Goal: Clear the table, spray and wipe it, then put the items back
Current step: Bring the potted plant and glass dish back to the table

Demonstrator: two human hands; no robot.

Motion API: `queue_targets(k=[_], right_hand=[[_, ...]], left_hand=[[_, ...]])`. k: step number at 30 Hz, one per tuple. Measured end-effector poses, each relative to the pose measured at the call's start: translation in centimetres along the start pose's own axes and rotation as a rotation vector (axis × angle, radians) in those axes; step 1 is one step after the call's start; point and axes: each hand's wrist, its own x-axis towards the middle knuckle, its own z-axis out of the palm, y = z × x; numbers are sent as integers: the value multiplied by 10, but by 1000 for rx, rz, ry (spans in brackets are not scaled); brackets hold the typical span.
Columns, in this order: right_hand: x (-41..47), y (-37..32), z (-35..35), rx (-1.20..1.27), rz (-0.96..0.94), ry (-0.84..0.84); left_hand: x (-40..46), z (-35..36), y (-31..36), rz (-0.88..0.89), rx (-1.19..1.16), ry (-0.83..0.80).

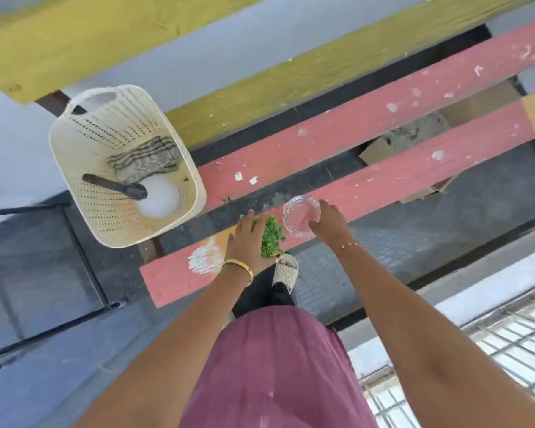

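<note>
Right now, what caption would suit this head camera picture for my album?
Left hand on a small green plant, right hand on a clear glass dish, cream basket alongside.

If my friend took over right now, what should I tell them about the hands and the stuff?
Left hand: holds the green plant on the nearest red plank.
Right hand: fingers on the clear glass dish beside it.
Basket: holds the striped cloth and spray bottle.
Done: can't tell.
Left: whether clearing or putting back, I can't tell; no wet patch clearly shows.
</note>
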Motion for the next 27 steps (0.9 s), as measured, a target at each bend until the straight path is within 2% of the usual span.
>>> queue_targets(k=[9,17,27], right_hand=[[32,9,10,65,45,125],[15,6,3,244,79,99],[-49,-45,-7,194,-111,79]], left_hand=[[11,2,1,-14,-137,95],[-10,-11,2,-67,-269,172],[-77,-43,-19,-138,-361,267]])
